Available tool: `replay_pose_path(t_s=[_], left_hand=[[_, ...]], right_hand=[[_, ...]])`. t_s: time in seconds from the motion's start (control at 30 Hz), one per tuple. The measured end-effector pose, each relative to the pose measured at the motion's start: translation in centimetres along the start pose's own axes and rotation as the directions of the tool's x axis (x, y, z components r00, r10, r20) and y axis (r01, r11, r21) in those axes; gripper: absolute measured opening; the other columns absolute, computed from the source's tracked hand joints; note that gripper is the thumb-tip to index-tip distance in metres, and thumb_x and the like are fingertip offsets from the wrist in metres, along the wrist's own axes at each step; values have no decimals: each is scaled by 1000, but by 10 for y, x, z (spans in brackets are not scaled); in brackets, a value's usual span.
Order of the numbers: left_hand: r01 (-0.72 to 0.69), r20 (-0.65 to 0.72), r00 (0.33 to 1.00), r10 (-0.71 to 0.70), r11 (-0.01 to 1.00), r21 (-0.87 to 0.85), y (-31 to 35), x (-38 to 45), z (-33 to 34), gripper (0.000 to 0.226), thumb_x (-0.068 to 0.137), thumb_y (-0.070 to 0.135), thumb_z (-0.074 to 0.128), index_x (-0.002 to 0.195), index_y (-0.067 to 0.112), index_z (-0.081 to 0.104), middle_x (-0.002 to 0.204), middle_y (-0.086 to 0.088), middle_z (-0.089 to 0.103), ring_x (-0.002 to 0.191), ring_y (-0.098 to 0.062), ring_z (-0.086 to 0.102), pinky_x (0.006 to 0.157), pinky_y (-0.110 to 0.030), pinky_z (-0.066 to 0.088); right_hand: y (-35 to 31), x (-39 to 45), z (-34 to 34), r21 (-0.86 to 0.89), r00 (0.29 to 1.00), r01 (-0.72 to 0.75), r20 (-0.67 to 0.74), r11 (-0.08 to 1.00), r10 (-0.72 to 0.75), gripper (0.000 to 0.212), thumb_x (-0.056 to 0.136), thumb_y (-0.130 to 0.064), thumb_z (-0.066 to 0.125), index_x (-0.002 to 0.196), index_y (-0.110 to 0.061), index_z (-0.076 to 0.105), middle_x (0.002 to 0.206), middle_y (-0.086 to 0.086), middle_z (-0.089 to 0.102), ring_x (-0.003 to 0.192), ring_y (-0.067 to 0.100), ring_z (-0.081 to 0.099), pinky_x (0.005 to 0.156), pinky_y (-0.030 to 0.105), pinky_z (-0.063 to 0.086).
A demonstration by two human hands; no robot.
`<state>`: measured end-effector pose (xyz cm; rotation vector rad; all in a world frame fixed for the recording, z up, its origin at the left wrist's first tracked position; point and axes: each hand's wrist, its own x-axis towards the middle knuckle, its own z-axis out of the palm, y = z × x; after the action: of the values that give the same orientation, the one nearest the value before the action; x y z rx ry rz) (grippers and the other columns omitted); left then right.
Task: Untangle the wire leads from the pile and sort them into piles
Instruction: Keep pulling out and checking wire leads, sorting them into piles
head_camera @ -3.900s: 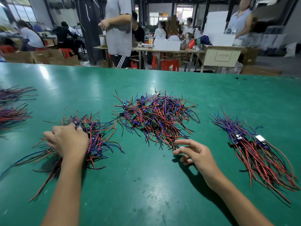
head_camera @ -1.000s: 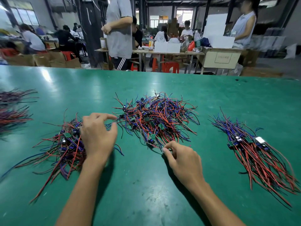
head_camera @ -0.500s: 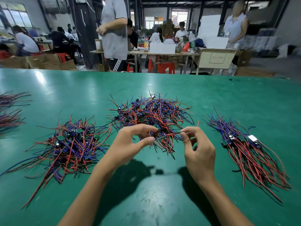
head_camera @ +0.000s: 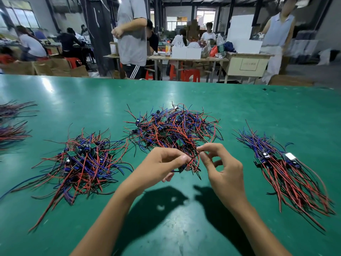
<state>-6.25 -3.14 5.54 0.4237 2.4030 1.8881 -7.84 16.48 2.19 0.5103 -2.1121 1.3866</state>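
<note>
The left hand and the right hand meet just in front of the middle heap, raised a little off the green table. Each pinches between thumb and forefinger the same wire lead, a thin red strand with blue and black strands and a small dark part hanging below it; the other fingers of both hands are loosely curled and hold nothing. The lead's far end runs back into the tangled pile, so it is judged not yet free.

To the left lies a looser, half-ordered pile with small green circuit boards among the wires. To the right lies the sorted pile, its boards gathered at one end and its red and blue wires fanned out roughly parallel. Two more bundles sit at the far left edge of the table, well apart from the rest.

The leads look light, limp and springy, likely to snag on neighbours rather than slide cleanly. A hard tug could strain the joint where wire meets board, so the safer hold is probably at the little board itself, drawing the strands out slowly while the other hand steadies the heap.
</note>
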Motion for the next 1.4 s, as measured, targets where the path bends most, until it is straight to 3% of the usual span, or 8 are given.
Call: replay_pose_path(t_s=[0.07, 0.17, 0.27, 0.5, 0.63, 0.9, 1.2, 1.4], left_hand=[[-13, -29, 1000, 13, 1000, -7, 0, 1, 0, 18, 100, 19, 61, 96, 9, 75, 80, -26, 65, 44, -14, 41, 41, -21, 35], [-7, -52, 999, 10, 998, 61, -1, 2, 1, 16, 98, 24, 64, 96, 16, 78, 66, -14, 51, 48, -12, 41, 40, -22, 38], [12, 9, 1000, -12, 998, 60, -1, 1, 3, 13, 97, 20, 66, 101, 18, 78, 67, -3, 55, 52, -12, 47, 42, -23, 43], [11, -24, 1000, -9, 994, 106, -6, 1, 16, 11, 90, 31, 75, 82, 23, 73, 48, 8, 51, 40, -7, 46, 42, -16, 36], [-12, -50, 999, 15, 998, 67, -9, 4, 16, 14, 88, 27, 78, 82, 15, 74, 44, 12, 51, 37, -1, 40, 42, -12, 32], [-74, -152, 985, 83, 995, 65, -11, 7, 21, 13, 89, 28, 77, 77, 23, 75, 63, 11, 62, 54, -8, 40, 53, -23, 35], [10, -232, 972, -32, 995, -98, -1, 7, 25, 23, 90, 28, 74, 68, 25, 69, 58, 11, 53, 51, -8, 36, 46, -12, 29], [84, -148, 985, -92, 995, -55, 2, 5, 26, 24, 92, 22, 72, 68, 27, 72, 66, 2, 60, 50, -5, 40, 43, -10, 31]], right_hand=[[-7, 2, 0, 182, 991, -135, 41, 974, 130, 14, 95, -14, 70, 101, -27, 71, 102, -10, 75, 90, 12, 71, 76, 25, 54], [-17, 4, 1, 530, 940, -328, 98, 782, 328, 16, 93, -4, 68, 103, -17, 64, 98, 5, 79, 81, 16, 73, 70, 25, 58], [-20, 4, 1, 645, 884, -413, 114, 643, 454, 30, 90, -2, 69, 103, -18, 47, 92, 10, 79, 72, 16, 72, 64, 22, 55], [-21, 7, 0, 656, 854, -488, 220, 576, 472, 53, 75, -18, 77, 125, -13, 58, 93, 10, 79, 75, 9, 73, 68, 16, 54], [-21, 8, -1, 670, 827, -532, 279, 517, 489, 37, 75, -17, 75, 111, -10, 71, 90, 11, 79, 72, 11, 73, 67, 19, 56], [-22, 4, 3, 664, 784, -524, 131, 534, 606, 28, 66, -23, 84, 87, -9, 71, 76, 6, 74, 64, 15, 73, 55, 17, 52], [-21, 3, 7, 721, 717, -574, 212, 390, 664, 27, 67, -24, 82, 90, -14, 71, 88, 7, 76, 60, 9, 66, 56, 16, 53], [-21, 3, 7, 677, 730, -588, 209, 442, 651, 34, 64, -29, 84, 91, -14, 71, 77, 2, 71, 56, 7, 57, 55, 17, 49]])
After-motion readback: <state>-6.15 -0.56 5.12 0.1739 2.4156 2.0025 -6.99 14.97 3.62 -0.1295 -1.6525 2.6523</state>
